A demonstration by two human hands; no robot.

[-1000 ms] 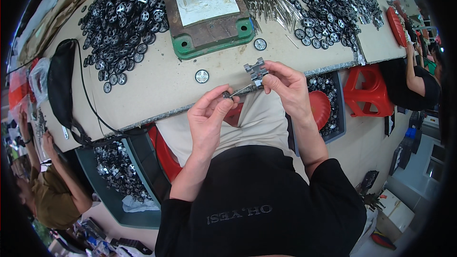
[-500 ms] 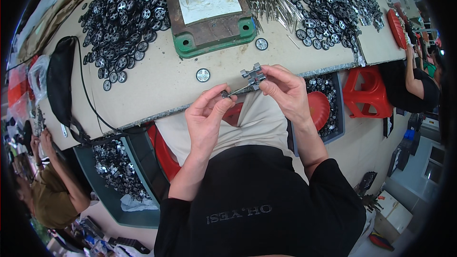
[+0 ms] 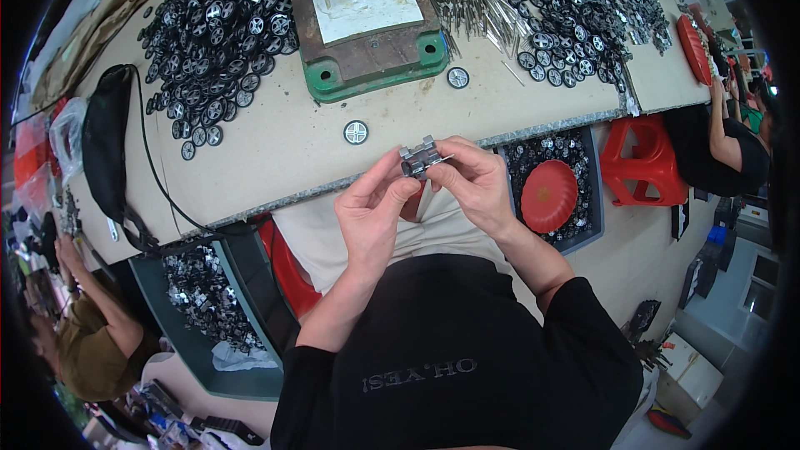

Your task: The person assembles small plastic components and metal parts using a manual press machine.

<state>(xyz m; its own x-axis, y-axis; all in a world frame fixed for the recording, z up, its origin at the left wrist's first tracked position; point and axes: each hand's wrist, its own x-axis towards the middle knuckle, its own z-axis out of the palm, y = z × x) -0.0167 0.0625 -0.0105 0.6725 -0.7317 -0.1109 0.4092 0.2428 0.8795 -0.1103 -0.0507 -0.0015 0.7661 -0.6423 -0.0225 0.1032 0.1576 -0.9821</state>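
Observation:
Just past the table's front edge, my left hand (image 3: 369, 210) and my right hand (image 3: 475, 186) meet around a small grey plastic toy chassis (image 3: 422, 152). My right fingers and thumb pinch the chassis. Against its left side, my left fingertips grip a small black wheel (image 3: 407, 168), partly hidden by them. A thin metal axle (image 3: 447, 157) pokes out on the chassis's right side, near my right fingers. On the tabletop beyond lie two loose wheels: a silver-spoked wheel (image 3: 356, 132) close by and another wheel (image 3: 458, 77) farther right.
A green metal block (image 3: 367, 67) with a white plate stands mid-table. Around it are a wheel heap (image 3: 221, 42), metal rods (image 3: 479, 12) and grey parts (image 3: 621, 0). Below the edge sit a green bin (image 3: 225, 379), a grey bin (image 3: 596, 192) with a red dish (image 3: 550, 196), and a red stool (image 3: 642, 167).
The chassis and wheel, earlier apart with the axle spanning them, are now together. My right hand has moved left and down; the axle now sticks out on the right.

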